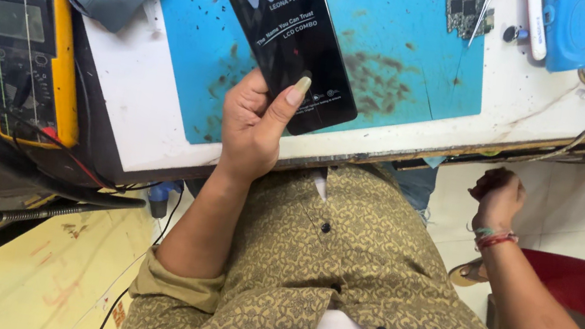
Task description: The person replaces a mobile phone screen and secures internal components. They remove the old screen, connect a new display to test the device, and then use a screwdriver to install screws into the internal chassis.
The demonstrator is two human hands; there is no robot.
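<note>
A flat black box (288, 35), slim and rectangular with glossy faces and white printing on its front, was held by its lower end in the left hand (256, 123). The thumb pressed across its lower front face and the fingers lay behind it. It slanted up and away from the hand, its far end raised over the blue mat (407, 34).
</note>
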